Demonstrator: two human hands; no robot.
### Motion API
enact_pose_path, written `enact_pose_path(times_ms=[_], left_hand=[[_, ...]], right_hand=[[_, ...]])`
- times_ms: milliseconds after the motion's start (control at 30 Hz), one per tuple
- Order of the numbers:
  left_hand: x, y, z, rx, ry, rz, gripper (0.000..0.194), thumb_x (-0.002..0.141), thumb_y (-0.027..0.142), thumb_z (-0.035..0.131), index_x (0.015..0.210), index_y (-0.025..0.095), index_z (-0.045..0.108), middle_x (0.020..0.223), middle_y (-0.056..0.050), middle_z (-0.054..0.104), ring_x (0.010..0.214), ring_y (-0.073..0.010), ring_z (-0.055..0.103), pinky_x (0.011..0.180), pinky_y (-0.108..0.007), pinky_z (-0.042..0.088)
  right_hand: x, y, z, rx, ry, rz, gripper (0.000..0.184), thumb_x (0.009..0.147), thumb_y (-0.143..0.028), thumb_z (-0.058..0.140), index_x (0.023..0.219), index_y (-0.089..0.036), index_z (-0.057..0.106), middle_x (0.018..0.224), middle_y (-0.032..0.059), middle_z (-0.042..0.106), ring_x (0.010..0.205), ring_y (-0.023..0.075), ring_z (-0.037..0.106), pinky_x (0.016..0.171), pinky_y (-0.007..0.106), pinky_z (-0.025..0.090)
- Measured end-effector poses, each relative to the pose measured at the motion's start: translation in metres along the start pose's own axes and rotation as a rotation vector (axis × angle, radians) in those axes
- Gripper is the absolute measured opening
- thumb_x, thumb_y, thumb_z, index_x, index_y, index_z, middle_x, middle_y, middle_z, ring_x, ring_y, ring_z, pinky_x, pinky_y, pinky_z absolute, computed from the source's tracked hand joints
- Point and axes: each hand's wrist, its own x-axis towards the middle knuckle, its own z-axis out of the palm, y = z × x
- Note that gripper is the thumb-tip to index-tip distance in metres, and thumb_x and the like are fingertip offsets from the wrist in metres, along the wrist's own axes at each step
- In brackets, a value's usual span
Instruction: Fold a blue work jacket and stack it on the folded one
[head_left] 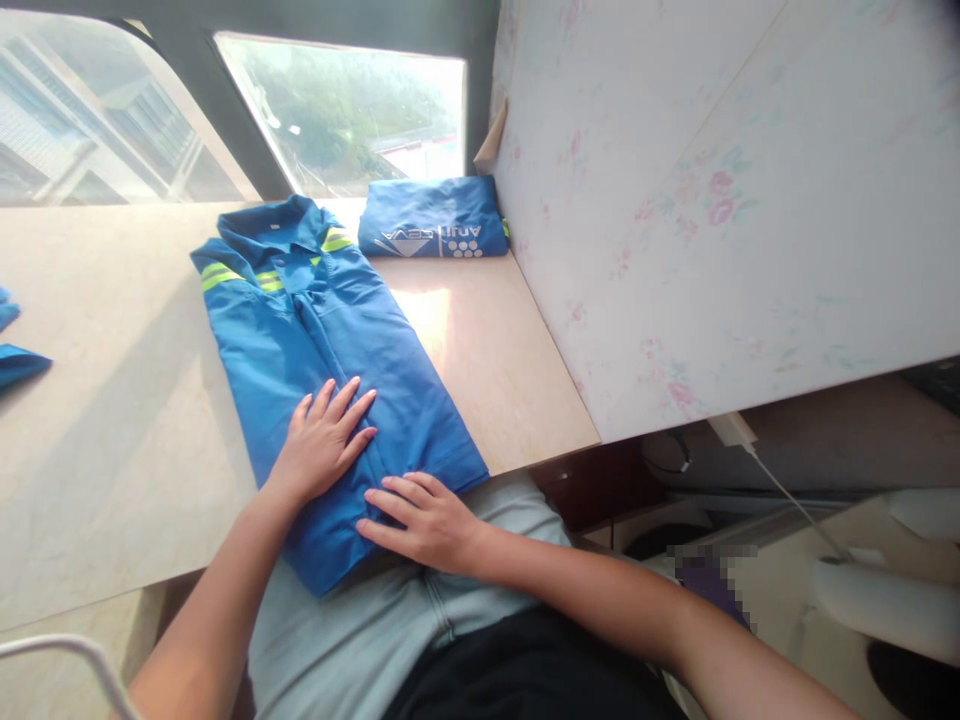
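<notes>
A blue work shirt (281, 345) with yellow-green reflective stripes lies front up on the tabletop, its sides and sleeves tucked under and its collar toward the window. The lower end reaches past the table's near edge, over the person's lap. My left hand (322, 440) rests flat on the middle of the shirt, fingers spread. Close to the hem, my right hand (427, 525) lies on the cloth with its fingers apart. Neither hand grips the fabric. Beyond the shirt, against the window, sits a folded blue garment (435, 215) with white printed lettering.
Parts of another blue cloth (19, 365) show at the left edge of the pale table (112, 460). A flower-patterned panel (675, 220) walls off the right side. A white cable (67, 650) curves at the lower left. The window (352, 115) stands behind the table.
</notes>
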Motion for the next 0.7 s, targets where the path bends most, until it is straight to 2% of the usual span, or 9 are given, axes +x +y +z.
enact_pose_path(times_ms=[100,233,333,433,500,600,667,700], left_hand=[[0.000,0.000,0.000,-0.008,0.001,-0.002,0.059,0.099,0.051,0.031,0.150,0.026,0.044,0.161,-0.008,0.034,0.150,-0.0364,0.021,0.118,-0.058,0.018],[0.000,0.000,0.002,-0.033,0.013,-0.005,0.058,0.099,0.051,0.035,0.150,0.026,0.044,0.161,-0.009,0.033,0.151,-0.0363,0.019,0.118,-0.060,0.018],[-0.002,0.003,0.000,-0.056,0.001,-0.025,0.056,0.098,0.049,0.039,0.150,0.028,0.044,0.161,-0.008,0.033,0.151,-0.0355,0.019,0.118,-0.060,0.017],[-0.004,0.007,-0.011,-0.142,-0.042,-0.044,0.053,0.098,0.048,0.044,0.147,0.028,0.048,0.161,-0.008,0.034,0.151,-0.0338,0.020,0.119,-0.060,0.017],[-0.006,0.008,-0.025,-0.280,-0.086,-0.044,0.053,0.095,0.048,0.050,0.144,0.028,0.052,0.161,-0.008,0.034,0.150,-0.0322,0.026,0.120,-0.056,0.021],[-0.012,0.008,-0.048,-0.611,-0.144,-0.061,0.054,0.091,0.046,0.058,0.141,0.028,0.055,0.162,-0.006,0.031,0.146,-0.0288,0.035,0.118,-0.044,0.032],[-0.019,0.007,-0.058,-0.860,-0.140,-0.146,0.054,0.083,0.045,0.068,0.133,0.028,0.063,0.156,-0.005,0.042,0.141,-0.0294,0.044,0.113,-0.041,0.041],[-0.023,0.005,-0.059,-0.975,-0.074,-0.242,0.052,0.077,0.044,0.075,0.125,0.026,0.068,0.148,-0.006,0.053,0.135,-0.0311,0.051,0.109,-0.042,0.045]], right_hand=[[-0.003,0.000,0.005,-0.008,0.064,0.043,0.026,0.102,-0.032,0.049,0.125,-0.036,0.061,0.144,-0.0020,0.054,0.137,0.0205,0.039,0.116,0.046,0.029],[0.005,0.004,-0.003,0.029,0.012,0.048,0.024,0.101,-0.029,0.051,0.121,-0.035,0.063,0.137,-0.0014,0.059,0.126,0.0189,0.049,0.105,0.038,0.041],[0.022,0.014,-0.023,0.057,-0.072,-0.019,0.022,0.101,-0.026,0.049,0.118,-0.030,0.064,0.121,0.0020,0.067,0.106,0.0174,0.058,0.085,0.031,0.048],[0.044,0.025,-0.055,0.065,-0.156,-0.097,0.021,0.102,-0.023,0.047,0.111,-0.026,0.065,0.096,0.0026,0.068,0.083,0.0164,0.059,0.068,0.028,0.046],[0.061,0.034,-0.080,0.096,-0.200,-0.139,0.018,0.101,-0.022,0.049,0.106,-0.025,0.066,0.087,0.0017,0.067,0.075,0.0158,0.058,0.063,0.027,0.044],[0.094,0.049,-0.117,0.235,-0.261,-0.218,0.012,0.098,-0.026,0.056,0.099,-0.026,0.068,0.081,-0.0013,0.068,0.071,0.0140,0.060,0.062,0.025,0.043],[0.123,0.063,-0.133,0.356,-0.334,-0.275,0.010,0.094,-0.031,0.062,0.096,-0.028,0.071,0.079,-0.0046,0.069,0.068,0.0119,0.061,0.062,0.023,0.043],[0.140,0.072,-0.137,0.414,-0.387,-0.301,0.010,0.092,-0.033,0.064,0.096,-0.029,0.073,0.078,-0.0062,0.070,0.067,0.0107,0.061,0.063,0.022,0.044]])
